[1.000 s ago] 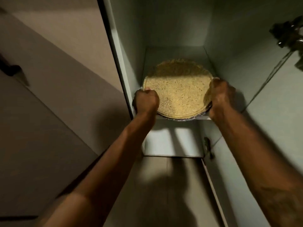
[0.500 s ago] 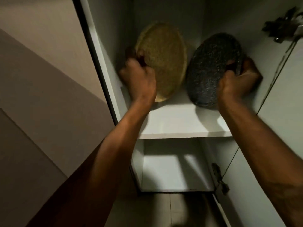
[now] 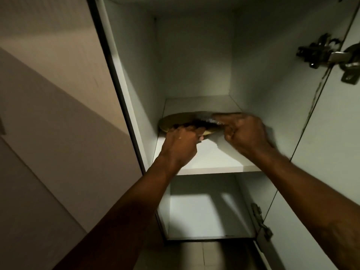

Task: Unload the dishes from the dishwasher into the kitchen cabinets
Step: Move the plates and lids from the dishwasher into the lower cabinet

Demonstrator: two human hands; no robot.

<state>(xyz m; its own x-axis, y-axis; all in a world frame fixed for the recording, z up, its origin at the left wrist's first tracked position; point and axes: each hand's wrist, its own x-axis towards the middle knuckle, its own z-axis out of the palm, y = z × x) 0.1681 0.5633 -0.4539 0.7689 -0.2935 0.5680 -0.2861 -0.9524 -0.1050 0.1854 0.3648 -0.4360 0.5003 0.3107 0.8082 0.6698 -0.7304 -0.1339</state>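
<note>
Two plates lie almost flat on the white middle shelf [image 3: 214,162] of an open wall cabinet. The tan speckled plate [image 3: 175,121] is on the left, and my left hand [image 3: 181,143] grips its front rim. A dark speckled plate [image 3: 206,121] rests partly over the tan one. My right hand [image 3: 245,133] is blurred, with its fingers curled at the dark plate's right edge. The hands hide most of the dark plate.
The cabinet door [image 3: 331,143] stands open on the right, with an upper metal hinge [image 3: 321,53] and a lower hinge [image 3: 261,225]. A lower shelf [image 3: 204,217] sits below. The dark-edged left side panel [image 3: 116,94] adjoins a beige wall.
The plates were held one in each hand, tilted upright and side by side; now both are lowered near flat onto the shelf, overlapping. The view has tipped upward.
</note>
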